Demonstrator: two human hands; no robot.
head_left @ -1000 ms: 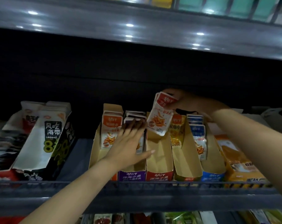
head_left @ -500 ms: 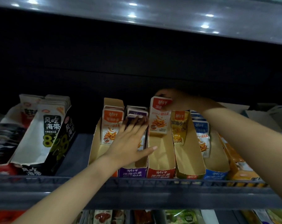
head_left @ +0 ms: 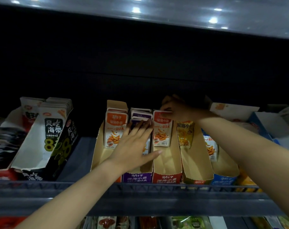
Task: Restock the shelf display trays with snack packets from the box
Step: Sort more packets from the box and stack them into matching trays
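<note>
While the left hand (head_left: 133,146) presses purple packets (head_left: 140,114) flat, the right hand (head_left: 176,108) pinches a red packet (head_left: 162,131).

Head camera looks slightly up, close to the shelf (head_left: 140,192).

1. You face a store shelf with a dark grey shelf deck (head_left: 77,156).
2. A low metal front rail (head_left: 57,185) runs along the deck's near edge.
3. Behind it, the back panel (head_left: 140,63) is black and unlit.
4. Overhead, the glossy grey underside of the upper shelf (head_left: 90,10) reflects small white light spots (head_left: 136,9).
</note>
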